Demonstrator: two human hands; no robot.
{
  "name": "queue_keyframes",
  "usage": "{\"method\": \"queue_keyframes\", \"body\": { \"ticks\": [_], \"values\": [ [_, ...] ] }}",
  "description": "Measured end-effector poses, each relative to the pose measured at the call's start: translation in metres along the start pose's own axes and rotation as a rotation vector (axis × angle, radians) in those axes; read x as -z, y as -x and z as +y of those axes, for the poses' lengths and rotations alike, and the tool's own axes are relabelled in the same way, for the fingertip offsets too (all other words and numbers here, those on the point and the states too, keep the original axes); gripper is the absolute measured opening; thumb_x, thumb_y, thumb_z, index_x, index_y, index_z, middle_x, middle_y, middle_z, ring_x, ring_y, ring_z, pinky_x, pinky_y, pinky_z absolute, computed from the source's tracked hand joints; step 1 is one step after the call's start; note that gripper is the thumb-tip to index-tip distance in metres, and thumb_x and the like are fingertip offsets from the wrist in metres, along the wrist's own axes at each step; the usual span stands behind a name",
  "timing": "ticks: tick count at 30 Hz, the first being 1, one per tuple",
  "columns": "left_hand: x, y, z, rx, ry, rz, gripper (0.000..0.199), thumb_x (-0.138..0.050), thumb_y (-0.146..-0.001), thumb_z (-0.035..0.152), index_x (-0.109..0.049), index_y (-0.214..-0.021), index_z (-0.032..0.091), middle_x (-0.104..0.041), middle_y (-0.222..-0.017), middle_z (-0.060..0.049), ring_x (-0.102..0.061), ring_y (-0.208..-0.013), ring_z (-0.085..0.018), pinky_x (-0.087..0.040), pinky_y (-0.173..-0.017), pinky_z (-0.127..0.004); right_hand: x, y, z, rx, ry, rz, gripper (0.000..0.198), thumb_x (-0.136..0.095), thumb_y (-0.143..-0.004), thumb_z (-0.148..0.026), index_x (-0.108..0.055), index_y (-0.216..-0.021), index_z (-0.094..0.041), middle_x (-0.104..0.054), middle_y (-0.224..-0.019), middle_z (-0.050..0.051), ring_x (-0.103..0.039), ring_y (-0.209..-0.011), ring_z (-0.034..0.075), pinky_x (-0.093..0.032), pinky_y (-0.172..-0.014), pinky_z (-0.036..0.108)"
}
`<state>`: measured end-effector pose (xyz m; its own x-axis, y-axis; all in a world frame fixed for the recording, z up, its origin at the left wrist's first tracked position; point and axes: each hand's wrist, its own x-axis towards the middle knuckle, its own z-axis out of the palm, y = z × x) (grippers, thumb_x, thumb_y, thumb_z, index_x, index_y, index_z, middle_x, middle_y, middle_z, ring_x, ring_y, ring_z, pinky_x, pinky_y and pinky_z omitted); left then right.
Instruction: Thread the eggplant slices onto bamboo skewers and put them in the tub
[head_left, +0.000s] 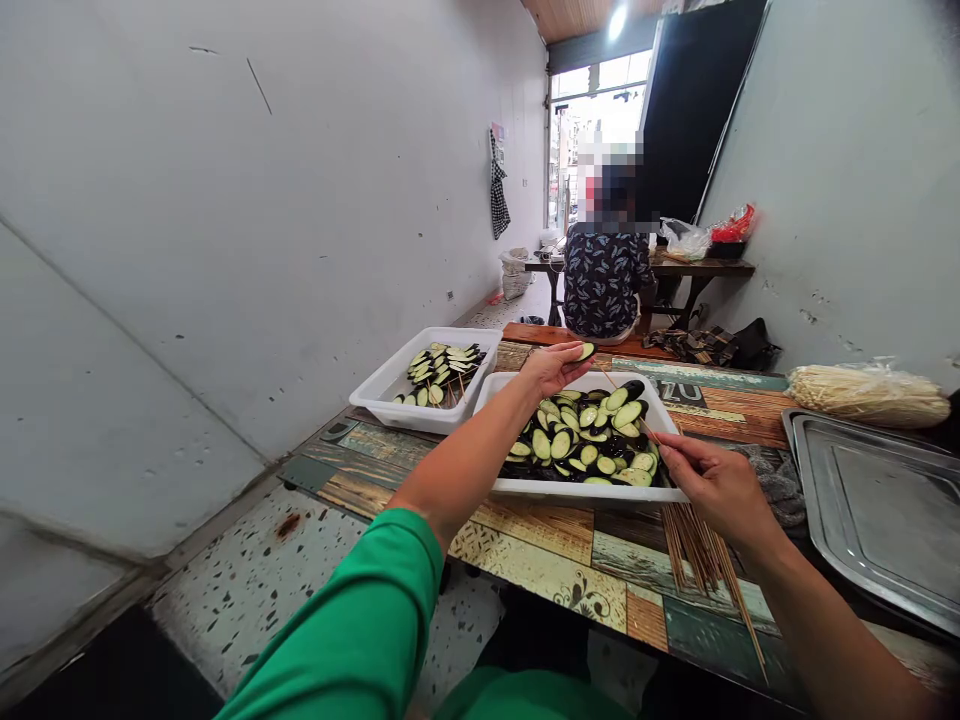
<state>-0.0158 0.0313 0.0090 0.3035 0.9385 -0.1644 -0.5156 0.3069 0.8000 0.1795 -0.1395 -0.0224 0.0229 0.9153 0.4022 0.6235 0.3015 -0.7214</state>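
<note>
My left hand point(556, 369) is closed on an eggplant slice point(586, 352), green-white with a dark rim, above the far edge of a white tray point(547, 488). Loose eggplant slices point(561, 444) fill that tray. Pinched in my right hand point(701, 470) at the tray's right side is a thin wooden skewer point(646, 431), slanting up toward my left hand. Whether its tip touches the held slice, I cannot tell. Below my right hand lies a bundle of bare skewers point(697, 545). A second white tray point(412, 418), behind to the left, holds skewered eggplant slices point(442, 370).
Metal trays point(885, 500) are stacked at the table's right, beside a grey cloth point(772, 485). A bag of pale thin sticks point(868, 392) lies behind them. Ahead, a person in a patterned shirt point(606, 280) sits at another table point(709, 268). A white wall point(300, 200) runs along the left.
</note>
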Motion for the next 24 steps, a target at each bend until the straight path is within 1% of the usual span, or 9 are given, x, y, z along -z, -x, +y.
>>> {"method": "queue_keyframes", "body": {
  "ticks": [6,9,13,17,24],
  "values": [
    [-0.0004,0.0002,-0.0001,0.011,-0.007,0.032,0.006,-0.060,-0.079,0.002,-0.063,-0.080,0.008,-0.068,-0.076,-0.007,-0.067,-0.070,-0.012,-0.055,-0.073,-0.025,0.0009,-0.0004,0.0004,-0.004,0.036,-0.002,0.037,-0.052,-0.080,-0.037,-0.074,-0.098,-0.015,-0.075,-0.081,0.005,-0.066,-0.065,0.017,-0.048,-0.053,0.024],
    [-0.0017,0.0014,0.0002,0.014,-0.004,0.024,0.007,-0.058,-0.081,0.003,-0.063,-0.079,0.007,-0.068,-0.074,-0.007,-0.066,-0.069,-0.012,-0.055,-0.074,-0.025,0.0013,-0.0001,0.0021,-0.018,0.058,-0.019,0.040,-0.050,-0.080,-0.039,-0.074,-0.100,-0.014,-0.075,-0.079,0.005,-0.065,-0.062,0.017,-0.046,-0.050,0.023],
    [-0.0028,0.0028,0.0005,0.012,-0.008,0.017,0.010,-0.055,-0.082,0.002,-0.063,-0.079,0.006,-0.068,-0.073,-0.007,-0.066,-0.068,-0.011,-0.054,-0.073,-0.023,0.0010,0.0001,0.0041,-0.014,0.061,-0.019,0.041,-0.049,-0.080,-0.041,-0.074,-0.100,-0.014,-0.075,-0.079,0.004,-0.064,-0.063,0.017,-0.045,-0.050,0.024],
    [-0.0028,0.0030,0.0004,0.005,-0.001,0.027,0.010,-0.055,-0.082,0.002,-0.064,-0.079,0.006,-0.068,-0.075,-0.008,-0.066,-0.070,-0.011,-0.054,-0.077,-0.025,0.0007,0.0001,0.0053,-0.017,0.078,-0.031,0.042,-0.049,-0.081,-0.041,-0.074,-0.101,-0.014,-0.074,-0.073,0.003,-0.063,-0.059,0.017,-0.044,-0.049,0.024],
    [-0.0035,0.0030,0.0004,0.006,-0.003,0.022,0.011,-0.054,-0.082,0.001,-0.064,-0.079,0.006,-0.068,-0.075,-0.008,-0.066,-0.072,-0.011,-0.055,-0.077,-0.024,0.0014,0.0013,0.0055,0.000,0.091,-0.026,0.041,-0.049,-0.082,-0.040,-0.074,-0.102,-0.015,-0.075,-0.079,0.004,-0.065,-0.066,0.018,-0.045,-0.052,0.024]
  ]
}}
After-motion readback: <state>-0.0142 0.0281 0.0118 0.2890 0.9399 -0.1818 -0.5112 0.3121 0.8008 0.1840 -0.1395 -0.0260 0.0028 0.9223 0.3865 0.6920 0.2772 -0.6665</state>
